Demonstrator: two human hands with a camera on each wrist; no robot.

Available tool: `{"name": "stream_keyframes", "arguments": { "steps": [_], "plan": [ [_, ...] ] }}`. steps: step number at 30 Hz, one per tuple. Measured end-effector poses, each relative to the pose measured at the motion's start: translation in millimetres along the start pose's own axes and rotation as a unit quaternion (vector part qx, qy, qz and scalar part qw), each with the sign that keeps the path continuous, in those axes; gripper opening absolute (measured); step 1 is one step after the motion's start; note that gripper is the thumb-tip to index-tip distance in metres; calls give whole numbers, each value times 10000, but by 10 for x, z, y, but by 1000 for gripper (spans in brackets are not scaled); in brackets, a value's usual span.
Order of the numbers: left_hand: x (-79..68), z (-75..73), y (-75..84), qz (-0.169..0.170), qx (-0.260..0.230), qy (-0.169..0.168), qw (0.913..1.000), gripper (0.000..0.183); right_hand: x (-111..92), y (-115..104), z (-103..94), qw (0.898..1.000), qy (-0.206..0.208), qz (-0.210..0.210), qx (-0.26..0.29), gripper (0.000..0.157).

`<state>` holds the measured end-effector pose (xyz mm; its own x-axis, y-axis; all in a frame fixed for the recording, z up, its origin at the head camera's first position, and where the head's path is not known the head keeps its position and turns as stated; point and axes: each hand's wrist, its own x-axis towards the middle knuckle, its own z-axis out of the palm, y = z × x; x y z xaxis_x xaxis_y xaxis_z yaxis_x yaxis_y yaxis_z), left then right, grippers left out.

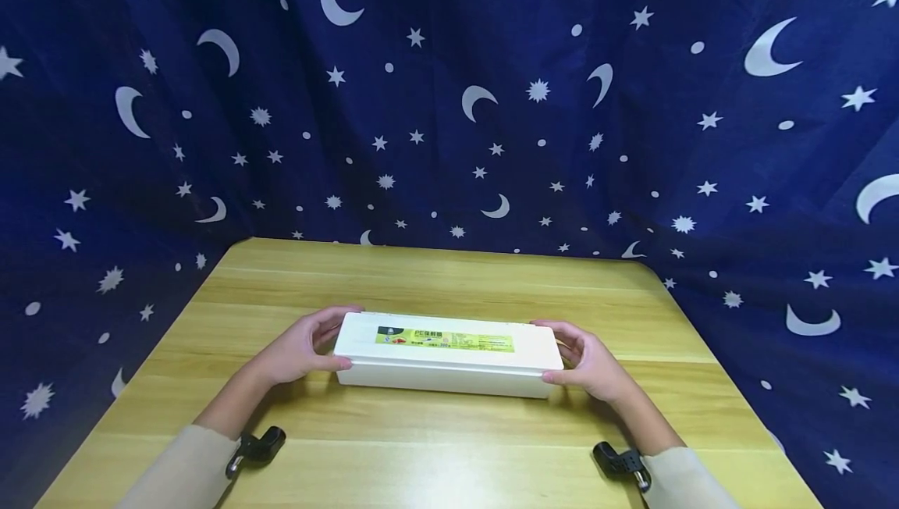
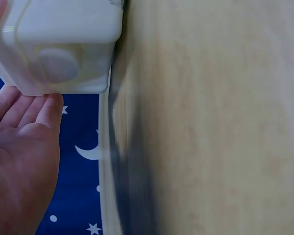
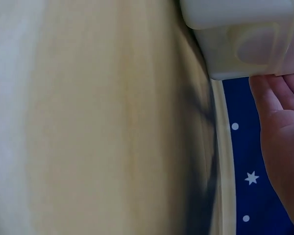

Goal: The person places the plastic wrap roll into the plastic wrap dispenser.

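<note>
A long white cling film box with a yellow-green label lies lengthwise across the middle of the table. My left hand grips its left end, thumb on the front side and fingers at the back. The right hand holds the opposite end in the same way. In the left wrist view, the end wall of the cling film box shows a round mark, and fingertips touch its edge. The right wrist view shows the other end of the cling film box against the fingers.
The wooden table extends around the box. A dark blue curtain with white moons and stars hangs behind the table and along both sides. Black wrist cameras are strapped at the left sleeve and the right sleeve.
</note>
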<state>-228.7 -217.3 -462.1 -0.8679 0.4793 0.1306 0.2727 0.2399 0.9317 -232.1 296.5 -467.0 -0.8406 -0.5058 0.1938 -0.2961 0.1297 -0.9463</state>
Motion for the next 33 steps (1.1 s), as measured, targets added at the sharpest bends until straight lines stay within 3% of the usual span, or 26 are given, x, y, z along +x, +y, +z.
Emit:
{"name": "stream_keyframes", "arguments": {
  "steps": [12, 18, 25, 33],
  "plan": [
    [27, -7, 31, 28, 95, -31, 9999, 84, -11, 29, -46, 10000, 68, -4, -4, 65],
    [22, -19, 26, -38, 53, -84, 9999, 83, -20, -8, -66, 10000, -12, 31, 45, 69],
    [1, -21, 8, -82, -274, -103, 9995, 85, -32, 40, -132, 9975, -290, -44, 649, 76],
    [-16, -35, 13, -230, -563, -30, 9981, 86, -46, 72, -161, 9967, -200, 14, 782, 77]
  ]
}}
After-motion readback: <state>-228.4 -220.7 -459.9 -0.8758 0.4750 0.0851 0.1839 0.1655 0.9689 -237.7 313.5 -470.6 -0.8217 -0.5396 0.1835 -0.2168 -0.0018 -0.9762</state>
